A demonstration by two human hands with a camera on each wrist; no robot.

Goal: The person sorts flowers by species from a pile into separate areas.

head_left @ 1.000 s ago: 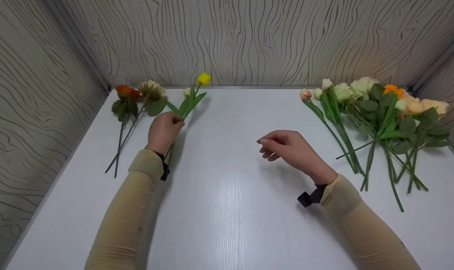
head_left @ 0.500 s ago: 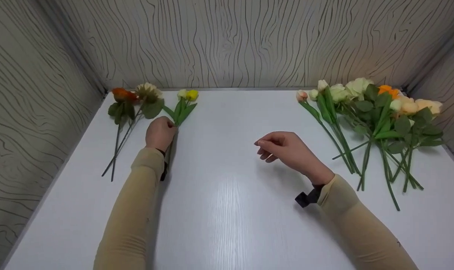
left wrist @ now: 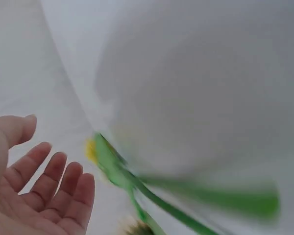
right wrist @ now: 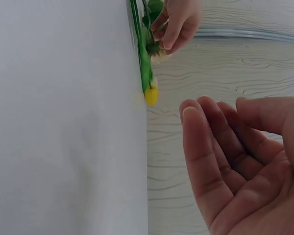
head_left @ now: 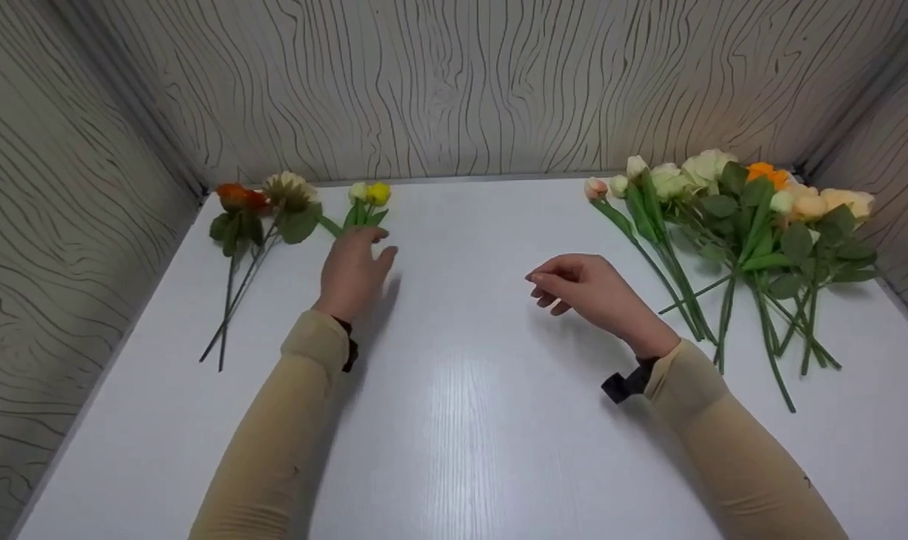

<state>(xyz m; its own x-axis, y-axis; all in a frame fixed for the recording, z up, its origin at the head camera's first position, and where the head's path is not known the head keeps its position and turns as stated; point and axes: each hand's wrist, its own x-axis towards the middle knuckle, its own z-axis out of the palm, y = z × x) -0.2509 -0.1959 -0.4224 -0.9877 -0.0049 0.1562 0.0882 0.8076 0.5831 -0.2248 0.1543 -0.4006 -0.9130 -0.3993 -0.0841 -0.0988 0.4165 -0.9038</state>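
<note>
My left hand (head_left: 352, 274) hovers over the stems of a yellow tulip (head_left: 379, 194) and a white tulip (head_left: 358, 192), which lie side by side on the table's left half. Its thumb and fingers are spread apart with nothing between them; in the left wrist view the palm of that left hand (left wrist: 44, 191) is bare beside the blurred green stems and leaves (left wrist: 115, 166). Part of the tulips' stems is hidden under the hand. Over the table right of centre, my right hand (head_left: 585, 292) hangs with loosely curled fingers, holding nothing.
Left of the tulips lie a red-orange flower (head_left: 241, 198) and a cream flower (head_left: 290, 190) with crossed stems. At the right is a pile of pink and white tulips (head_left: 596, 189), pale roses (head_left: 705, 171) and an orange flower (head_left: 767, 175). A patterned wall (head_left: 454, 90) stands behind the white table (head_left: 461, 420).
The left hand lowered the yellow tulip beside the white one, released it and shifted right with its fingers opening. The right hand has hardly moved.
</note>
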